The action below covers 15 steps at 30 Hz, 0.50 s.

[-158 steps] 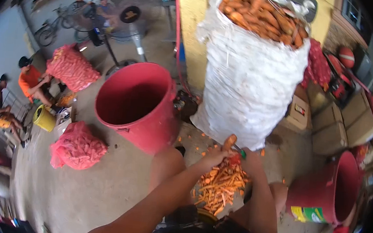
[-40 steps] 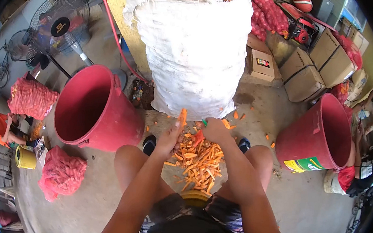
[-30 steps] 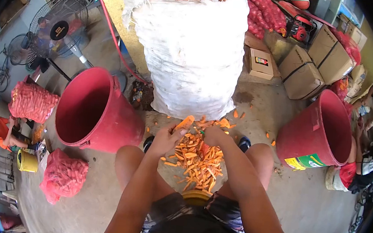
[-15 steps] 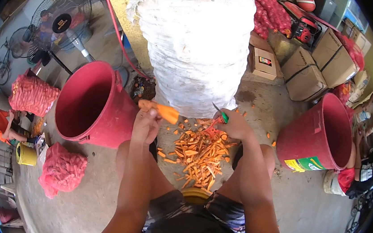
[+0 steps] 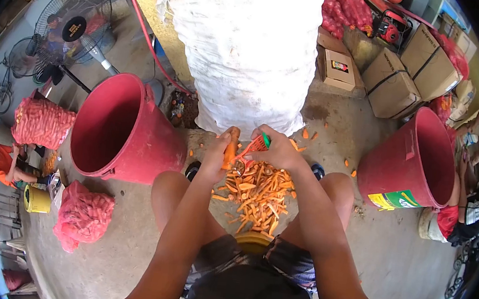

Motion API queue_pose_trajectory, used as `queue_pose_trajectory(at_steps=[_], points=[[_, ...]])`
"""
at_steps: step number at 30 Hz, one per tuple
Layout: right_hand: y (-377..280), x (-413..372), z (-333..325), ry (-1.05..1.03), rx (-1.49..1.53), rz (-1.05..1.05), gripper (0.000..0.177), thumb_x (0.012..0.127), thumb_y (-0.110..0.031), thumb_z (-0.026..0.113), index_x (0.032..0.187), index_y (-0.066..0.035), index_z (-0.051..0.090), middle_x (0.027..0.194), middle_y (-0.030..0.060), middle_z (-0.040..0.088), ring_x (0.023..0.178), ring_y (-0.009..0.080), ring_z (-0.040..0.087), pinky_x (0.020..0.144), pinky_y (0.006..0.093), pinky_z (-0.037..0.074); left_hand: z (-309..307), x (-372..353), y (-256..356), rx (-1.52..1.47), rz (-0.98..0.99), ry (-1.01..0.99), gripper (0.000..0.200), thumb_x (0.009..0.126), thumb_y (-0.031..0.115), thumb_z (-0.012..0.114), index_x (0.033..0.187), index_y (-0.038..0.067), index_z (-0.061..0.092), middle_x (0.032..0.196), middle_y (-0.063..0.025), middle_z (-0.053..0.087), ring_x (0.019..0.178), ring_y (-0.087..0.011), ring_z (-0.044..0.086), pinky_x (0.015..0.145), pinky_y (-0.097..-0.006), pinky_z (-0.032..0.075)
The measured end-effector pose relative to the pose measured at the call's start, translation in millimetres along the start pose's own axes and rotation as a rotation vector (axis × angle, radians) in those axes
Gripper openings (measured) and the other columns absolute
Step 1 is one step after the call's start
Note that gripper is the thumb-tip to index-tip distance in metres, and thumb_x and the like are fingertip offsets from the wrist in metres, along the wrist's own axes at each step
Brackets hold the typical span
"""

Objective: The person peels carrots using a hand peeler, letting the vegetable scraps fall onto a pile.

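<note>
My left hand (image 5: 217, 154) is closed around a thick orange carrot (image 5: 231, 149), held nearly upright. Close beside it, my right hand (image 5: 277, 148) grips a red peeler (image 5: 256, 145) whose metal head is near the carrot's lower end. A green handle (image 5: 266, 140) also shows at the fingers of that hand; any blade on it is hidden. Beneath both hands, a heap of orange peelings and strips (image 5: 259, 194) covers the floor between my feet.
A tall white sack (image 5: 248, 58) of orange roots stands right ahead. Large red bins flank me, left (image 5: 162, 148) and right (image 5: 384, 169). Mesh bags of carrots (image 5: 84, 215), a fan (image 5: 73, 28) and a seated person (image 5: 4, 164) are at left; cardboard boxes (image 5: 392, 86) stand at right.
The carrot has swung from lying sideways to nearly upright and moved right. My right hand has moved left and up, bringing the peeler to it. The knife blade seen before is now hidden.
</note>
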State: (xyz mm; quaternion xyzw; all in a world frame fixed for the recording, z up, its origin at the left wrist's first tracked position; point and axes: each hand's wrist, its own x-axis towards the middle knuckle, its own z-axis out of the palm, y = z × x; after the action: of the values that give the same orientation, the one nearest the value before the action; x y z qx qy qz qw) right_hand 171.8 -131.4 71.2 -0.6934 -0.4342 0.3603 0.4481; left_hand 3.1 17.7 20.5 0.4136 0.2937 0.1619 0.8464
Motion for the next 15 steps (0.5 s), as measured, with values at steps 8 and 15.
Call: queue_pose_trajectory(at_steps=[8,15], points=[[22,13,-17,0.218,-0.087,0.007,0.051,0.077,-0.025,0.095,0.113,-0.008,0.063,0.09,0.0045,0.069,0.086,0.0154,0.064,0.079,0.0354,0.052,5,-10,-11,0.027,-0.184,-0.031,0.04,0.113,0.036,0.047,0.146,0.015,0.055,0.099,-0.0029,0.065,0.069,-0.0134,0.058,0.054,-0.0276,0.045],[48,27,-35,0.45,-0.165,0.162,0.056,0.076,-0.031,0.096,0.116,-0.009,0.063,0.086,0.0064,0.07,0.079,0.0176,0.065,0.073,0.0376,0.054,7,-29,6,0.053,-0.166,-0.207,0.043,0.115,0.039,0.037,0.145,0.014,0.054,0.099,-0.0021,0.061,0.072,-0.0124,0.056,0.056,-0.0273,0.042]])
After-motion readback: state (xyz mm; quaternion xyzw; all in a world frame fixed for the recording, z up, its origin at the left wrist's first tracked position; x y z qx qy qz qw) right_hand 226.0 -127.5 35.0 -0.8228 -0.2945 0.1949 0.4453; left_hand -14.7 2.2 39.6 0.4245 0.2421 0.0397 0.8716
